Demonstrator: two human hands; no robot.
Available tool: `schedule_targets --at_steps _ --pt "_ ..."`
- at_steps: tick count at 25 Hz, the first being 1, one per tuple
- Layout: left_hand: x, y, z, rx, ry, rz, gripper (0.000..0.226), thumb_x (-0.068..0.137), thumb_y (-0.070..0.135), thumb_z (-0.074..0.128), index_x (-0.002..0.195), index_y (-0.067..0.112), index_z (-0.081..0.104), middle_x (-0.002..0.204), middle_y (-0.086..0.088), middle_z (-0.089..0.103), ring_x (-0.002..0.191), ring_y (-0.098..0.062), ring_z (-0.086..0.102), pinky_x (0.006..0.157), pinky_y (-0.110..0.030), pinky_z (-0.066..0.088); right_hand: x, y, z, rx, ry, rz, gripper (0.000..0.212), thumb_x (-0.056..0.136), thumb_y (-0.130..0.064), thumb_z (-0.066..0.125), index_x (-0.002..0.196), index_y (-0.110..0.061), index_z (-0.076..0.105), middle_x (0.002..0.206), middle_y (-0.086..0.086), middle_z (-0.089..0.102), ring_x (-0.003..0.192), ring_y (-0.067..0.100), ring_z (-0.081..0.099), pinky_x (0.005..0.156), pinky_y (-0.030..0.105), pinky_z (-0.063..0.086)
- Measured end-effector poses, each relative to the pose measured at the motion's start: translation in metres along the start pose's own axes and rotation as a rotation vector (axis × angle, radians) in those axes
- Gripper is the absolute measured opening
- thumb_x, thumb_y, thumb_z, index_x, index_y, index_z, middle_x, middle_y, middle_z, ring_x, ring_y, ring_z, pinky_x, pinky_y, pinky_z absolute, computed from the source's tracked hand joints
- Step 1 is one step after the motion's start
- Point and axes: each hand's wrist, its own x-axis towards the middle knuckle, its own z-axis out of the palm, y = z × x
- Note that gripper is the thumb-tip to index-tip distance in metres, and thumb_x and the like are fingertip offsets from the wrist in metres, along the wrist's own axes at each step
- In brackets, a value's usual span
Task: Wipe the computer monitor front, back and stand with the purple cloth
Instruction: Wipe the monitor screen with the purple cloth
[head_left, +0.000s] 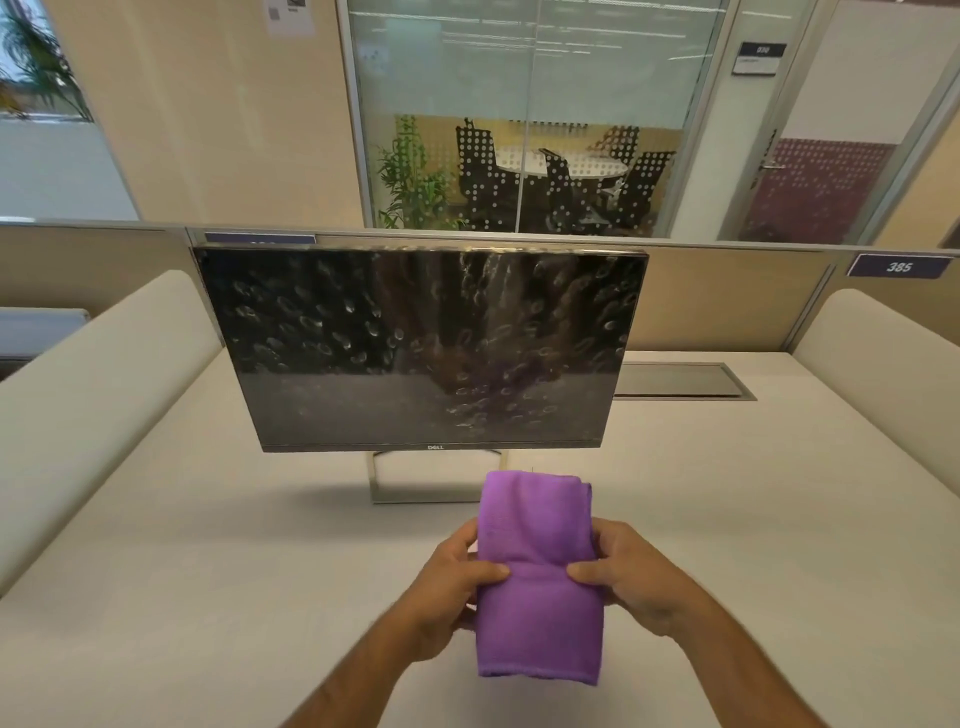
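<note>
A black computer monitor (421, 348) faces me on the white desk, its dark screen covered in smudgy fingerprints. Its silver stand (384, 486) shows below the bottom bezel, partly hidden by the cloth. A folded purple cloth (537, 577) is held up in front of the stand. My left hand (452, 587) grips the cloth's left edge with the thumb on top. My right hand (631, 582) grips its right edge the same way. The monitor's back is hidden.
The white desk (208, 571) has cushioned beige dividers on the left (88, 395) and right (883, 374). A grey cable hatch (685, 382) lies behind the monitor on the right. A low partition with the label 385 (898, 266) runs along the back.
</note>
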Motion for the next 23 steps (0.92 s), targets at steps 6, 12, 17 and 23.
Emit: schedule_targets --at_steps 6,12,17,23 --pt "-0.003 0.016 -0.002 -0.118 0.001 0.094 0.026 0.100 0.010 0.047 0.100 0.003 0.072 0.106 -0.024 0.067 0.091 -0.035 0.065 0.080 -0.046 0.056 -0.001 -0.013 -0.002 0.126 -0.047 -0.085 0.025 0.096 0.006 0.051 0.101 0.000 0.074 0.112 0.008 0.073 0.100 0.032 0.069 0.073 0.043 0.058" --pt "-0.004 0.027 -0.011 -0.115 -0.005 0.014 0.027 0.099 0.022 0.048 0.085 0.009 0.068 0.096 -0.011 0.066 0.086 -0.027 0.064 0.072 -0.041 0.058 -0.002 -0.017 0.008 -0.195 0.040 -0.233 0.047 0.081 0.017 0.042 0.069 -0.010 0.079 0.105 0.005 0.070 0.097 0.024 0.066 0.075 0.027 0.053" --pt "-0.006 0.037 -0.022 0.114 -0.130 0.076 0.051 0.071 -0.004 0.082 0.112 0.021 0.066 0.131 -0.008 0.052 0.110 -0.035 0.064 0.089 -0.055 0.055 -0.011 -0.019 -0.004 0.032 -0.122 -0.253 0.054 0.064 -0.039 0.069 0.118 -0.029 0.071 0.122 0.007 0.065 0.109 0.029 0.064 0.081 0.038 0.056" --pt "-0.017 0.071 -0.011 0.312 -0.329 0.259 0.104 0.074 -0.014 0.072 0.145 0.048 0.028 0.118 -0.005 0.065 0.108 -0.031 0.066 0.083 -0.045 0.058 -0.001 -0.016 0.011 0.510 -0.344 -0.131 0.084 0.075 -0.066 0.072 0.143 -0.021 0.050 0.145 0.021 0.048 0.130 0.045 0.047 0.105 0.058 0.040"
